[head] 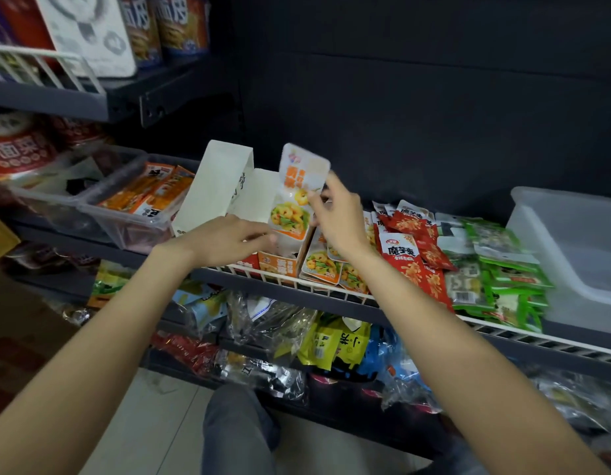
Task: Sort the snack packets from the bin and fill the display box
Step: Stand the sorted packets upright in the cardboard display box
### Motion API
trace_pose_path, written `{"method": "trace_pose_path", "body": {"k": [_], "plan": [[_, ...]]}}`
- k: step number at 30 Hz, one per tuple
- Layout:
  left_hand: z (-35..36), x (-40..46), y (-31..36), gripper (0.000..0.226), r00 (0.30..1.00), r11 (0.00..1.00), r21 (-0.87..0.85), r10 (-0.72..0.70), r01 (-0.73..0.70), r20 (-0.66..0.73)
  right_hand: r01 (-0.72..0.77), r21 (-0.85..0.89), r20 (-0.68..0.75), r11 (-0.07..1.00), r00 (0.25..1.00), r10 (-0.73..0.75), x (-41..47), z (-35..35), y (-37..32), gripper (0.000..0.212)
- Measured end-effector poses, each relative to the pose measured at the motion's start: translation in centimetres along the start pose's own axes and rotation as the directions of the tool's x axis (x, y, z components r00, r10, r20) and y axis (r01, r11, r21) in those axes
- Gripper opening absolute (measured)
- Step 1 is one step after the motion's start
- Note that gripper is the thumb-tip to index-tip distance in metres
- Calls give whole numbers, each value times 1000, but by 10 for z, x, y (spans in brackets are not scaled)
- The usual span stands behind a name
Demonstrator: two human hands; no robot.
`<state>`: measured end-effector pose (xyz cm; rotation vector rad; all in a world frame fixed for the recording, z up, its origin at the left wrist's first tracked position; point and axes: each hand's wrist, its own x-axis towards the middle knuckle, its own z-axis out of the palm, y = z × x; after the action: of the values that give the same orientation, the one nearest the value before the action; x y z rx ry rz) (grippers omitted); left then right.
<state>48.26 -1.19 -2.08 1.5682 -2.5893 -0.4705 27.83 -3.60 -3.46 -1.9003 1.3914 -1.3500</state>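
While pinching snack packet (299,190) upright in right hand (338,221), steadies display box (249,197) with left hand (225,238), grip unclear; matching packets (328,265) at four o'clock.

White-and-orange packet (299,192), red packets (413,252) beside green ones (503,269) — white display box (225,186).
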Motion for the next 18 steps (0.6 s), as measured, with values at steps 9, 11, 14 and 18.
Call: {"method": "trace_pose_path", "body": {"k": [9,11,14,18], "plan": [[19,-10,-2,22,951,962,264,143,-68,-273,207,-504,271,839,960,-74,-7,21,19,31],[22,-9,-1,20,920,961,267,169,-74,-355,237,-519,343,821,938,-54,-8,19,22,34],[24,-9,1,17,901,964,262,158,-51,-404,285,-563,475,776,879,22,-8,17,27,34],[25,-15,4,32,916,981,190,104,-31,-388,186,-451,554,873,825,110,-9,9,29,27]]}}
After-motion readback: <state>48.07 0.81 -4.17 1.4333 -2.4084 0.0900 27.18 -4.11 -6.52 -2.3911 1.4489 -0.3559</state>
